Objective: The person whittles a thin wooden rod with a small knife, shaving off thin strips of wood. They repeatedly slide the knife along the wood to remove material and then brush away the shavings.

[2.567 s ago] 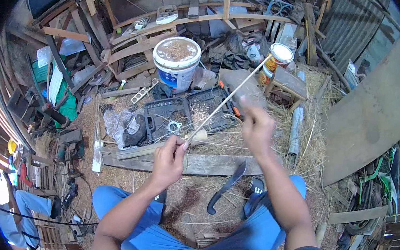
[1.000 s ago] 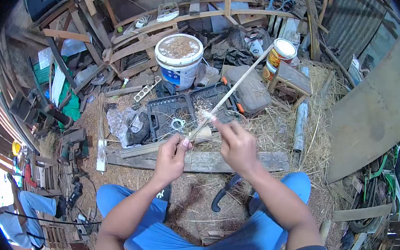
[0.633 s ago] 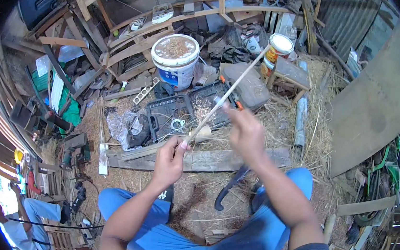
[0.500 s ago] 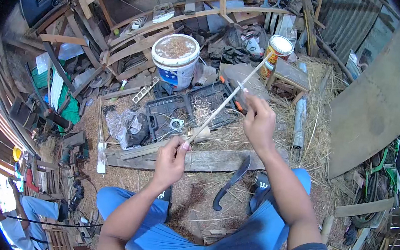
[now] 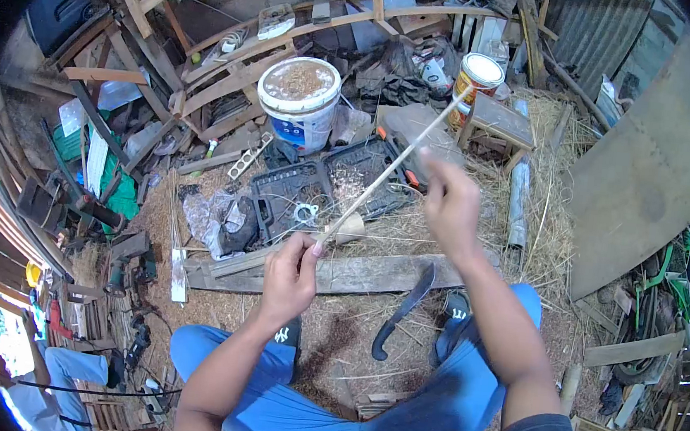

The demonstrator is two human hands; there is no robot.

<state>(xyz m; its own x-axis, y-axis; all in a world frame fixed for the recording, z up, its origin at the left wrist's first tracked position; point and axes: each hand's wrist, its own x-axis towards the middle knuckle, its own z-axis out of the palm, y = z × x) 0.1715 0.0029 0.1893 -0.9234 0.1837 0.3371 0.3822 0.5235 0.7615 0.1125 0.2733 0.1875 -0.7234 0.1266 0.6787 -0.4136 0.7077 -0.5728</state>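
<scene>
My left hand (image 5: 290, 281) is closed around the lower end of a long, thin wooden stick (image 5: 381, 184), which slants up and to the right. Close to the stick's upper half is my right hand (image 5: 449, 209), fingers curled in and the tips smeared by motion. Whatever those fingers pinch is too blurred to name. On the ground between my knees lies a machete (image 5: 407, 309) with a dark handle and curved blade. A weathered plank (image 5: 356, 277) runs across in front of me, just beyond the machete's tip.
Beyond the plank lies an open tool case (image 5: 289, 193) with shavings in it. A white bucket (image 5: 299, 103), a paint can (image 5: 481, 75) and a small wooden stool (image 5: 503, 121) stand farther back. Another person (image 5: 67, 380) sits at lower left. A large board (image 5: 656, 179) leans at right.
My right hand has shifted slightly down and right and is now blurred. The small pale sliver seen at its fingertips earlier no longer shows clearly. My left hand keeps its hold on the stick.
</scene>
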